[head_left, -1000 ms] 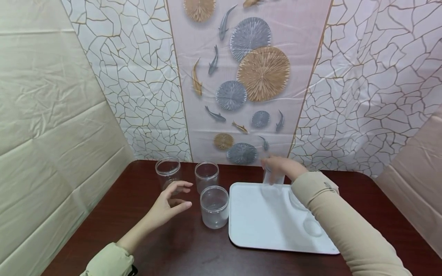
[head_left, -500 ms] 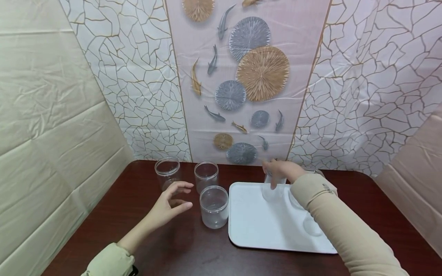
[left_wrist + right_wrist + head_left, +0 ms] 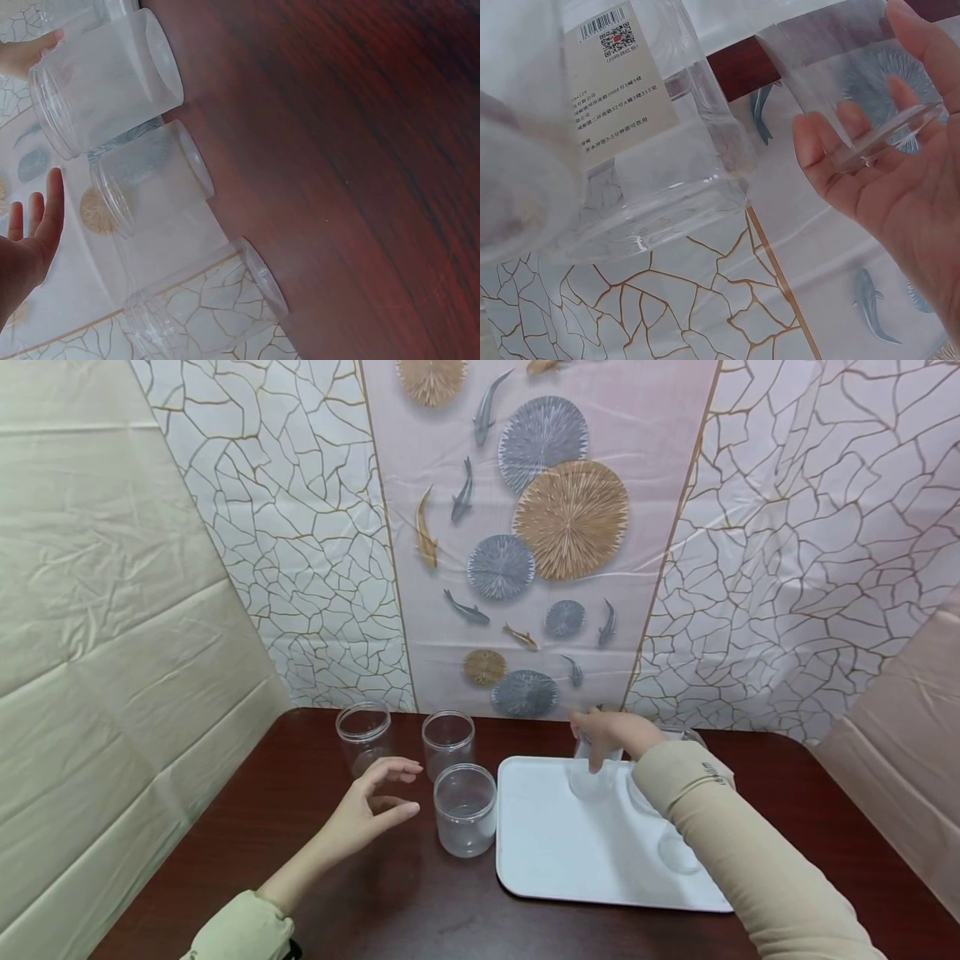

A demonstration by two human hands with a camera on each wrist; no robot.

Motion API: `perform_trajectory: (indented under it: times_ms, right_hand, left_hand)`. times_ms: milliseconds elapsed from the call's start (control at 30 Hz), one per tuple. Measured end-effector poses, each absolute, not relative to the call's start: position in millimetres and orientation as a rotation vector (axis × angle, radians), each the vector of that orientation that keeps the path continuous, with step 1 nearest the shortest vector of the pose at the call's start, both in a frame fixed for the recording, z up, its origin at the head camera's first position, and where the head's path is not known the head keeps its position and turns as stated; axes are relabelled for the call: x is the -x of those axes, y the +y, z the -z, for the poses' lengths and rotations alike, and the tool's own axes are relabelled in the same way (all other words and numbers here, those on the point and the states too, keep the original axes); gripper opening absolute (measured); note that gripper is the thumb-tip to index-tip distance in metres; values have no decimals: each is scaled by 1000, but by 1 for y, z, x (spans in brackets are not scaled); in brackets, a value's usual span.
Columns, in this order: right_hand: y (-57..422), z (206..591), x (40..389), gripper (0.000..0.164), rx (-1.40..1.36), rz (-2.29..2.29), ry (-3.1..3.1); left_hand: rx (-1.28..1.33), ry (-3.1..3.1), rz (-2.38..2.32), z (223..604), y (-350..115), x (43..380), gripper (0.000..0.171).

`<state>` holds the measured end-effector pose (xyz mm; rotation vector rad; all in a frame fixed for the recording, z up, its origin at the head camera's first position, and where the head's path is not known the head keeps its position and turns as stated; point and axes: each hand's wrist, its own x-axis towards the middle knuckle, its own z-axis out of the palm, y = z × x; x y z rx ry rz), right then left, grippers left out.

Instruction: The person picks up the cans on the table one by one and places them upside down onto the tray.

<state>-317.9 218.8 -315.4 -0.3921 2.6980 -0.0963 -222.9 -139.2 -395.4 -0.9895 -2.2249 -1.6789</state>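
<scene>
My right hand (image 3: 618, 732) reaches down over the back of the white tray (image 3: 570, 860) and grips a clear jar (image 3: 591, 783) standing there. In the right wrist view, fingers and thumb curl round that jar's rim (image 3: 885, 142). My left hand (image 3: 367, 806) hovers beside three clear jars on the table, fingers loosely curved around nothing. Closest to it, one jar (image 3: 467, 817) stands by the tray's left edge; behind are a middle jar (image 3: 448, 745) and a left jar (image 3: 364, 737). The left wrist view shows the left hand (image 3: 30, 251) apart from them.
More clear containers stand on the tray's right side: a front one (image 3: 677, 853), partly hidden by the right sleeve, and a squarish jar with a printed label (image 3: 622, 97). A dark red wooden table (image 3: 360, 910) lies beneath, with a patterned cloth backdrop (image 3: 315, 568) behind.
My right hand, blurred in motion a second ago, now holds steady at the jar on the tray's back. The left hand has barely moved.
</scene>
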Motion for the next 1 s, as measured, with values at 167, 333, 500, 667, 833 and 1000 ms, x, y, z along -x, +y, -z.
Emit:
perform_trajectory:
  times_ms: [167, 333, 500, 667, 833, 1000]
  right_hand:
    - [219, 314, 316, 50, 377, 93, 2681]
    - [219, 312, 313, 51, 369, 95, 2681]
    - [220, 310, 308, 53, 361, 90, 2692]
    - [222, 308, 306, 59, 384, 62, 2716]
    - [226, 303, 307, 64, 424, 87, 2716]
    - [232, 293, 309, 66, 534, 256, 2657]
  left_hand:
    - [996, -2231, 1679, 396, -139, 223, 39]
    - [990, -2241, 1671, 396, -139, 225, 38]
    - [990, -2256, 1666, 396, -138, 227, 35]
    - [988, -2259, 1662, 396, -137, 228, 34]
    - [1001, -2262, 1650, 397, -135, 229, 35]
    - [987, -2274, 1650, 397, -133, 230, 35]
